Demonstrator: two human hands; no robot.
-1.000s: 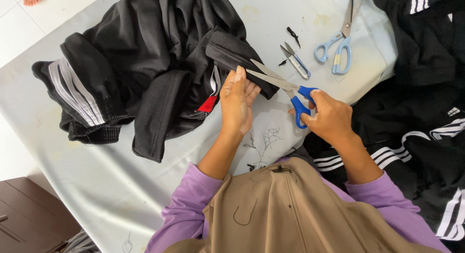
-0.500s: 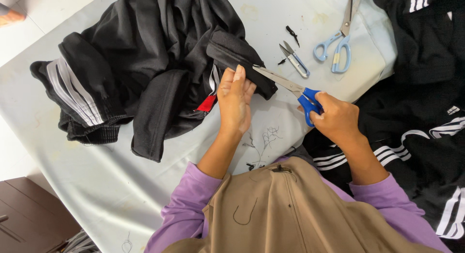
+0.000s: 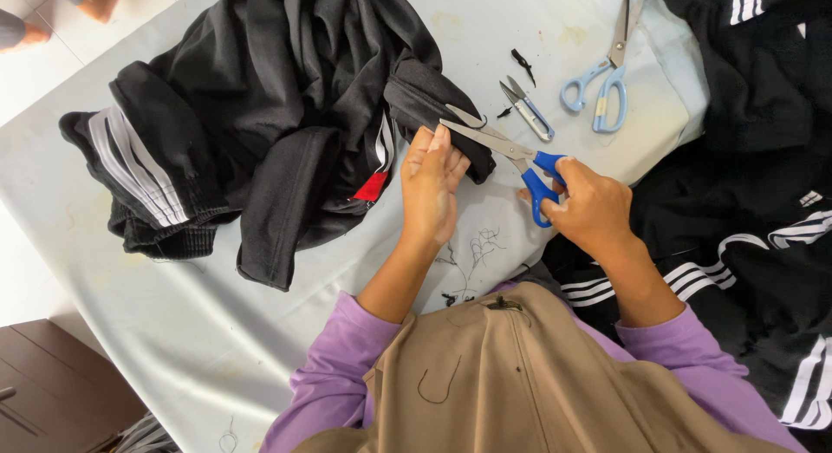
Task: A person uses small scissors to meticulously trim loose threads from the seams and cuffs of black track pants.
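Two pairs of scissors in view, one in use. Beyond the working hands, up and to the right of the grip, a light-blue-handled pair of scissors (image 3: pixel 607 76) lies idle on the pale table cover (image 3: pixel 217 332); a small thread snipper (image 3: pixel 527 109) rests between it and the blades in use, with a dark scrap (image 3: pixel 521 65) just past it. Loose thread clippings (image 3: pixel 481 245) lie below the left hand. A heap of black garments with white stripes (image 3: pixel 763 245) crowds the right side, touching the right forearm.

Right hand (image 3: pixel 594 212) is closed around the blue handles of the scissors (image 3: pixel 511 154), blades parted narrowly and pointing left toward the cloth. Left hand (image 3: pixel 432 189) pins a folded edge of the black garment (image 3: pixel 286 115), fingers flat on it, just beside the blade tips. That garment is bunched and rumpled, spreading up and left from the grip, with white side stripes at its far left end and a small red tag (image 3: pixel 371 186) left of the left hand.
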